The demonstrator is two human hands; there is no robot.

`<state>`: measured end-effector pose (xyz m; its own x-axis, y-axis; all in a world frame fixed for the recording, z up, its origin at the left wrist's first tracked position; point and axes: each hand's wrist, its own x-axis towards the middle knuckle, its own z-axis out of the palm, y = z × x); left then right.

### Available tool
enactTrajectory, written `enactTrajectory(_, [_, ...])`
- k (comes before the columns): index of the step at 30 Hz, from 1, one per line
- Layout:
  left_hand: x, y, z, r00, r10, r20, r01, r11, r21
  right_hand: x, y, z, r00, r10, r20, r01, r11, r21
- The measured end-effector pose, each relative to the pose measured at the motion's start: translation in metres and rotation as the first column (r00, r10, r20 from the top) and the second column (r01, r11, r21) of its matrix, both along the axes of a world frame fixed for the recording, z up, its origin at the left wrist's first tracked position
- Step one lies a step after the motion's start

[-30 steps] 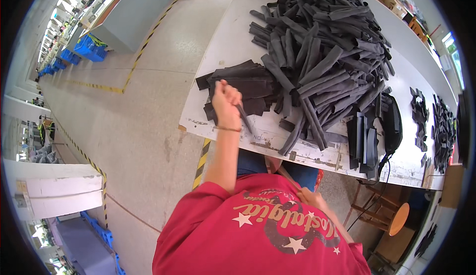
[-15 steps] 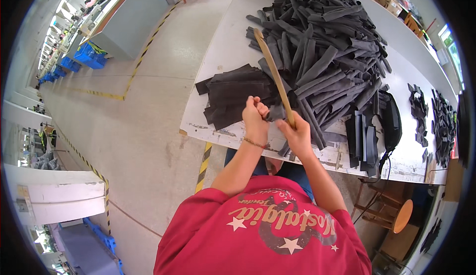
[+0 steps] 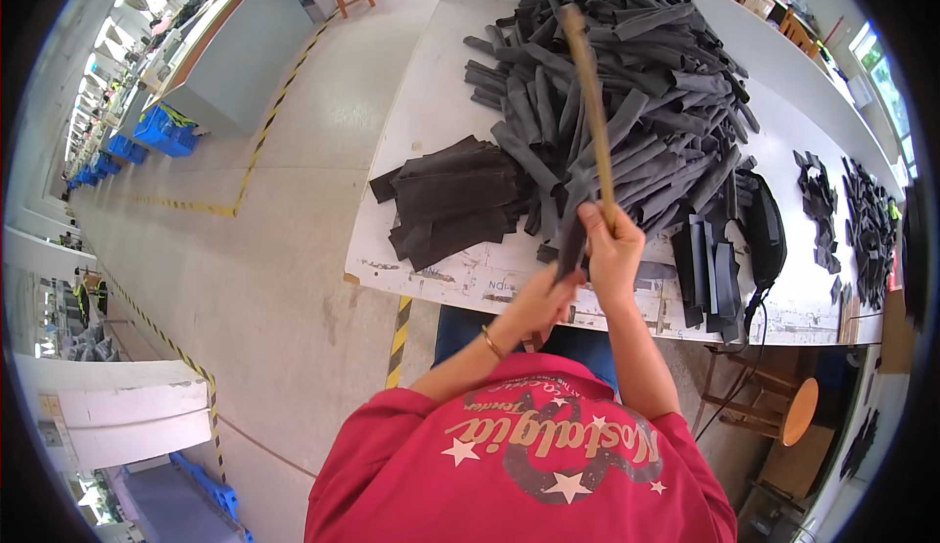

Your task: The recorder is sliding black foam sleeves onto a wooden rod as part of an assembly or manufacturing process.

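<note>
My right hand point(image 3: 615, 251) grips the lower end of a long flat wooden stick point(image 3: 593, 117), which points up and away over the pile. A dark grey fabric tube point(image 3: 573, 235) hangs beside the stick's lower end, its top against my right thumb. Around the tube's lower end, my left hand point(image 3: 548, 300) is closed, close to my body. Whether the stick runs inside the tube is hidden. Behind both hands spreads a big heap of grey fabric tubes point(image 3: 646, 102). A stack of flat dark fabric pieces point(image 3: 455, 195) lies to the left.
The white table point(image 3: 416, 122) has a worn front edge. On its right are dark strips standing together point(image 3: 707, 274), a black bag-like item point(image 3: 762, 230) with a cord, and more dark pieces point(image 3: 869, 239). A wooden stool point(image 3: 798, 411) stands below the right side.
My left hand has come down toward my body, stretching the fabric tube that was bunched between the hands. My right hand has shifted slightly right with the stick, which now stands more upright.
</note>
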<state>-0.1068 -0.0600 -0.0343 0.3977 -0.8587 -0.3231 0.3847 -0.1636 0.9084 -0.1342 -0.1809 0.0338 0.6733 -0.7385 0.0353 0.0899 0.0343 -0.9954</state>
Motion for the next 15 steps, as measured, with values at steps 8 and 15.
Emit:
enactTrajectory(8, [0.015, 0.018, 0.018, 0.848, 0.476, 0.231, -0.416, 0.87, -0.267, -0.005, -0.026, 0.006, 1.0, 0.018, -0.019, -0.018, 1.0, -0.001])
enactTrajectory(15, [0.063, -0.015, 0.06, 0.859, 0.456, 0.232, -0.353, 0.857, -0.375, -0.017, 0.008, -0.016, 0.978, 0.2, -0.052, -0.201, 0.98, -0.005])
